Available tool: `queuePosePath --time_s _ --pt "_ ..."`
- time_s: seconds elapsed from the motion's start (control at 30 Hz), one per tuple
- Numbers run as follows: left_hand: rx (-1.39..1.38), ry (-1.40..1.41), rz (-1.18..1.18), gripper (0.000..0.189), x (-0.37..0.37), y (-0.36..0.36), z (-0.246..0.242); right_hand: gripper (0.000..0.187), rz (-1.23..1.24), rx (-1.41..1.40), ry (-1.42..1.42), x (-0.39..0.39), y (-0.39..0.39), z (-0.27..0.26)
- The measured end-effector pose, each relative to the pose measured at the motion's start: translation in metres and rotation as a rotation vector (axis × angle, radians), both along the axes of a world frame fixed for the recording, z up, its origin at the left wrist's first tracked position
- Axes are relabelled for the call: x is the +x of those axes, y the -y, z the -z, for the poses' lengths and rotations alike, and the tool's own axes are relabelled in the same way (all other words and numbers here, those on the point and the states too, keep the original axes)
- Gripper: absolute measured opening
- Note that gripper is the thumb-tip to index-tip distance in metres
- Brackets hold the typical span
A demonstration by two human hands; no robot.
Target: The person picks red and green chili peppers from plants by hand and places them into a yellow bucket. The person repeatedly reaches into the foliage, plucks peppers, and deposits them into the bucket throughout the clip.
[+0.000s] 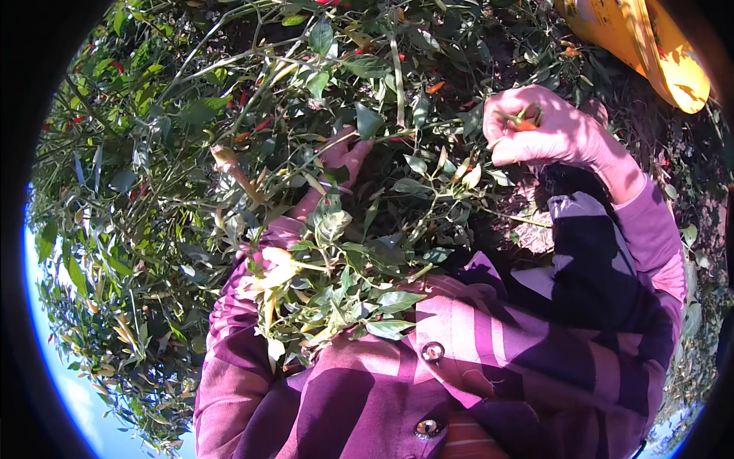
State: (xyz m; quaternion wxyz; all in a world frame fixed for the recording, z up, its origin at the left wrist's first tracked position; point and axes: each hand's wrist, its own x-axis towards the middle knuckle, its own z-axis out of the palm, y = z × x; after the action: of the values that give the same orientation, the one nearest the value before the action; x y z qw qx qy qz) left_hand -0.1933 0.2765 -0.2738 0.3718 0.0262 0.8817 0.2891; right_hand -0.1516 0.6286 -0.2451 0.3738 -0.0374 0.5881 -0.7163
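My right hand (542, 126) is curled around at least one orange chili pepper (525, 123), whose green stem shows between the thumb and fingers. It is raised above the ground, to the right of the chili plants. My left hand (344, 158) reaches in among the stems and leaves of a chili plant (367, 66), with a thin pale band at its wrist. Leaves cover part of it, and whether its fingers hold anything cannot be told. Pale yellow chilies (279, 269) hang by my left sleeve, and an orange chili (435, 88) lies between the hands, farther up.
A yellow plastic container (648, 46) lies at the upper right, beyond my right hand. Dense chili plants with red and pale fruit fill the left side. A bare broken stem (232, 166) sticks up left of my left hand. Leafy branches lean against my shirt.
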Motion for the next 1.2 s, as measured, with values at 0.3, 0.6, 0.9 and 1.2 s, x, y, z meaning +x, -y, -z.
queuePosePath --time_s 0.3,0.6,0.9,1.2 --pt "0.194 0.116 -0.158 0.031 -0.016 0.016 0.021 0.029 -0.022 -0.068 0.335 -0.006 0.090 0.009" --pt "0.178 0.187 0.212 0.017 0.007 -0.003 -0.005 0.015 0.042 -0.065 -0.481 -0.049 0.109 0.103" --pt "0.195 0.007 0.456 0.027 0.029 -0.012 -0.012 0.015 -0.315 0.207 -0.896 -0.023 0.183 0.166" --pt "-0.081 0.069 0.190 0.030 0.029 -0.005 0.010 0.009 0.156 -0.149 0.289 0.000 0.169 0.128"
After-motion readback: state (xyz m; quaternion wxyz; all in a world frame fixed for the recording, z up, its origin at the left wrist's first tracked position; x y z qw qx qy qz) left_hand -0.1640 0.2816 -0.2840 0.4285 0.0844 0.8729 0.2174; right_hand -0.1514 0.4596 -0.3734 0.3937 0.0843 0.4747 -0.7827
